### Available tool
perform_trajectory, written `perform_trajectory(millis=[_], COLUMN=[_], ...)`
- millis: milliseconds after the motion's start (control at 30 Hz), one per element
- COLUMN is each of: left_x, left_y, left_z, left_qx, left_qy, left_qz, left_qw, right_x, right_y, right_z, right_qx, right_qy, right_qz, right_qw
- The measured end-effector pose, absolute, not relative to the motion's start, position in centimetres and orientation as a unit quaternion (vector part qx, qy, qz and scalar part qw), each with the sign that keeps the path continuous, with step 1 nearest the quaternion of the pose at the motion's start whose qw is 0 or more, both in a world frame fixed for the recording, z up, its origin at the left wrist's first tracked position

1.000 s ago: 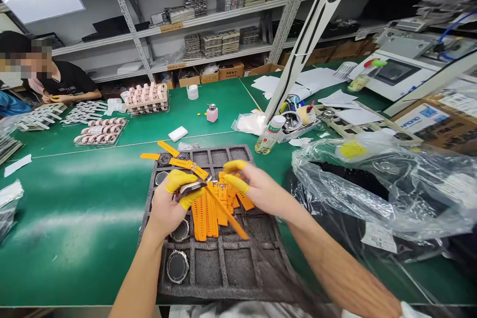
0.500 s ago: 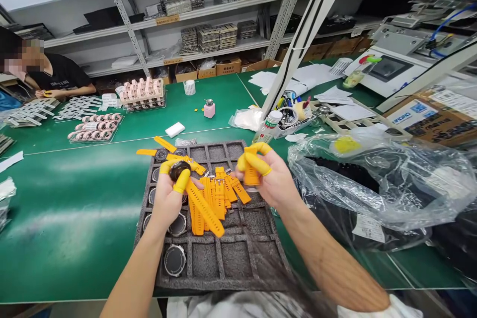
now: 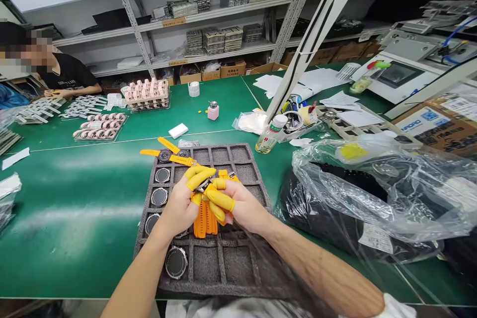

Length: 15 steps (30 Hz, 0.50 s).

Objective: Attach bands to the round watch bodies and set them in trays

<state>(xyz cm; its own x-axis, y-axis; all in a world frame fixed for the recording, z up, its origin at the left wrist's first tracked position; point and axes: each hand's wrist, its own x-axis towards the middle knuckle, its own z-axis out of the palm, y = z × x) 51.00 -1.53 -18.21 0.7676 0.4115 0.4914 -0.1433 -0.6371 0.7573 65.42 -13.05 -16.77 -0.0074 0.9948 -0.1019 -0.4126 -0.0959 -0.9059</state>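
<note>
Over the middle of a dark foam tray point(image 3: 203, 263), both my hands meet around a round watch point(image 3: 203, 186). My left hand point(image 3: 183, 203), with yellow finger cots, is closed on the watch's near side. My right hand point(image 3: 240, 203), also in yellow cots, pinches at the watch's right side; the orange strap it carries is mostly hidden by the fingers. Below them lies a pile of orange watch straps point(image 3: 201, 221). Loose watch faces point(image 3: 176, 262) sit in the tray's left compartments. A strapped watch point(image 3: 164, 155) lies at the tray's far left corner.
A plastic-wrapped black bundle point(image 3: 335, 208) lies right of the tray. Behind stand a bottle point(image 3: 272, 134), a slanting white post point(image 3: 298, 64) and a pink pump bottle point(image 3: 213, 111). Pink watches point(image 3: 147, 92) fill trays at left, where another person point(image 3: 70, 77) sits.
My right hand has moved left and down with the orange strap to meet the watch. My left hand has shifted right and slightly down, bringing the watch over the strap pile.
</note>
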Motion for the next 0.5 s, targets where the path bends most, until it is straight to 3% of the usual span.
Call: perform_trajectory(millis=[500], left_x=[50.5], left_y=[-2.3], left_z=[-17.2], left_qx=[0.840], left_qy=[0.058], left_qz=[0.281], left_qw=[0.460], right_x=[64.7], right_y=[-13.4], right_z=[-16.9], right_qx=[-0.375], right_qy=[-0.268], right_qz=[0.612], right_qw=[0.642])
